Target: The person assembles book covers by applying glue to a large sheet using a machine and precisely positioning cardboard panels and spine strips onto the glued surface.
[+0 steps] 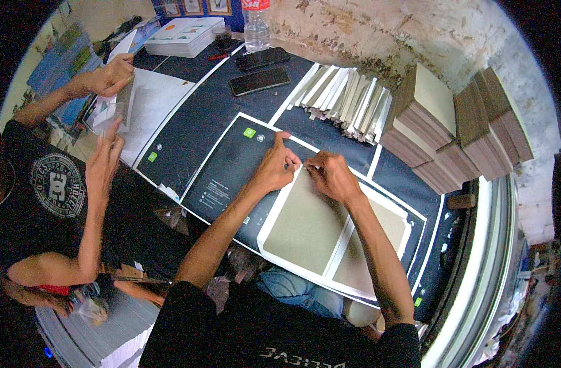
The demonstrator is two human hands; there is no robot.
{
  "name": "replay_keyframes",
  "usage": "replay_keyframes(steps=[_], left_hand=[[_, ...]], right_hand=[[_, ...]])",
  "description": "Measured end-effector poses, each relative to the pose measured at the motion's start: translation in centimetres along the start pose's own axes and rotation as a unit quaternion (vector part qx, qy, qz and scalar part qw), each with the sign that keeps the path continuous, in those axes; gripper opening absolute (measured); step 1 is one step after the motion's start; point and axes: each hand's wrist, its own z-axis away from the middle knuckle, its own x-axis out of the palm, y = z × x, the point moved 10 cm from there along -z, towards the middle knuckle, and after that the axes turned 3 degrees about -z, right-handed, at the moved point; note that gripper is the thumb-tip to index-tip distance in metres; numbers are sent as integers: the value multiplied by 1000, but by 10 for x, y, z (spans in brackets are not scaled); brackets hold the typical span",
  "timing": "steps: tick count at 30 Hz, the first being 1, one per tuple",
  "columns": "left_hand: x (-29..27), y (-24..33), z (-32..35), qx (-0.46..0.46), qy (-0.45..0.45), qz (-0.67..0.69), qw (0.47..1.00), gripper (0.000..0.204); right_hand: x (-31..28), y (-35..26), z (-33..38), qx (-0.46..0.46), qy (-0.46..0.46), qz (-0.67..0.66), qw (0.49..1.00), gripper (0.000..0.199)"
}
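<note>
My left hand (274,165) and my right hand (333,176) meet at the far left corner of a white-edged paper sheet (267,235). Thumb and fingers of each are pinched at that corner, where a small white tip shows between them. Grey-beige boards lie on the sheet: a large left board (308,221) and a right board (385,230), with a narrow white strip (338,250) between them. My right forearm crosses the right board and hides part of it. Beneath is a large black printed sheet (222,178) with white borders.
Behind the work lie two phones (259,81), a bottle (256,30), a dark glass (221,38) and a paper stack (185,38). Thin strips (345,101) are bunched by the wall, beside stacked boards (425,110). At left, a co-worker's hands (112,76) handle a pale sheet.
</note>
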Motion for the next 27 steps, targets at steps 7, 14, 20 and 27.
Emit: replay_keyframes(steps=[7,14,20,27], left_hand=[[-3,5,0,-31,-3,-1,1000,87],[-1,8,1,-30,17,20,999,87],[1,17,7,-8,38,-19,999,83],[18,58,23,-23,32,-235,971,87]], right_hand=[[35,-13,19,-8,-110,214,971,32],[40,-32,34,-51,-130,290,947,27],[22,-29,50,-7,-41,190,981,45],[13,-26,69,3,103,128,986,36]])
